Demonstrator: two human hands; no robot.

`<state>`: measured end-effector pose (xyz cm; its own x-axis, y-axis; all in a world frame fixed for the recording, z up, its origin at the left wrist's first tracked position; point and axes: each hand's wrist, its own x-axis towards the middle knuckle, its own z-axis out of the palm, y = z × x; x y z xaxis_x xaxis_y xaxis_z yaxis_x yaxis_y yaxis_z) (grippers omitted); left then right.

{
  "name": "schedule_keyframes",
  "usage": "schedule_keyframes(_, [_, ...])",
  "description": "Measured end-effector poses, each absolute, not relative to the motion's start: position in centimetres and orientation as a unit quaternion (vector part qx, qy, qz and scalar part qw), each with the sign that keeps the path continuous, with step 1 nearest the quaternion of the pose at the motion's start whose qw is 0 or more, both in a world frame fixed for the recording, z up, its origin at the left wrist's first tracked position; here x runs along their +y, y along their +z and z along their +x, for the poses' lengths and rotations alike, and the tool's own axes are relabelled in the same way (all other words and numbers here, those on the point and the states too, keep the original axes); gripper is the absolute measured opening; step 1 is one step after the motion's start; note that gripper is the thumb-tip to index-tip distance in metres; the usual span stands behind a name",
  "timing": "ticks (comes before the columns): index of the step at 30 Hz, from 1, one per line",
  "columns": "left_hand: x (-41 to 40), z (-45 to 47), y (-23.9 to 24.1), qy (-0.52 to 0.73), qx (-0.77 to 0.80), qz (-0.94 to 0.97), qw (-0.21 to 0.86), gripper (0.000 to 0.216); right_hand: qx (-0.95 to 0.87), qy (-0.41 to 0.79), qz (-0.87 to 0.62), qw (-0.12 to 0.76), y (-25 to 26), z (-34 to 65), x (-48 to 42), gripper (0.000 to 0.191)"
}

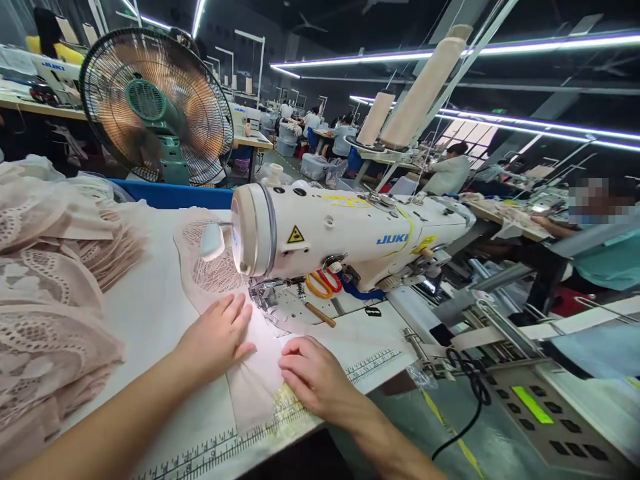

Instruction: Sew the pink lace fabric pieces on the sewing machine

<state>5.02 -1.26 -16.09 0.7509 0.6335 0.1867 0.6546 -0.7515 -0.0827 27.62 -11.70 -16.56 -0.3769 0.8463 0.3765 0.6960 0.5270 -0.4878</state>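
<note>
A white JUKI sewing machine [345, 233] stands on the white table [150, 313]. A pale pink lace piece [250, 387] runs from under the needle area [270, 293] toward the table's front edge. My left hand [220, 337] lies flat on this fabric just left of the presser foot, fingers stretched out. My right hand [313, 373] rests palm down on the fabric's right side near the front edge, fingers extended and together. More of the lace [210, 267] spreads behind the machine head.
A heap of pink lace pieces [45, 287] fills the table's left side. A floor fan [155, 107] stands behind. Orange and red scissors [323, 281] lie under the machine arm. A control panel [540, 410] sits at right. Thread cones [425, 90] rise above; other people work behind.
</note>
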Motion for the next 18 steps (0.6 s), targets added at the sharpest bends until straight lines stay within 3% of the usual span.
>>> schedule_keyframes(3, [-2.0, 5.4, -15.0, -0.043, -0.311, -0.942, 0.119, 0.043, -0.822, 0.117, -0.468, 0.303, -16.7, 27.7, -11.7, 0.014])
schedule_keyframes(5, [-3.1, 5.8, -14.1, -0.011, -0.266, -0.954, 0.135, 0.045, -0.823, 0.115, -0.467, 0.302, -16.6, 27.7, -11.7, 0.014])
schedule_keyframes(11, [-4.5, 6.2, -13.7, 0.031, -0.278, -0.959, 0.049, 0.043, -0.832, 0.104, -0.462, 0.289, -16.5, 27.6, -11.7, 0.015])
schedule_keyframes(18, [-2.6, 5.2, -14.6, -0.015, -0.278, -0.959, 0.049, 0.041, -0.842, 0.072, -0.482, 0.232, -16.0, 27.1, -11.0, 0.012])
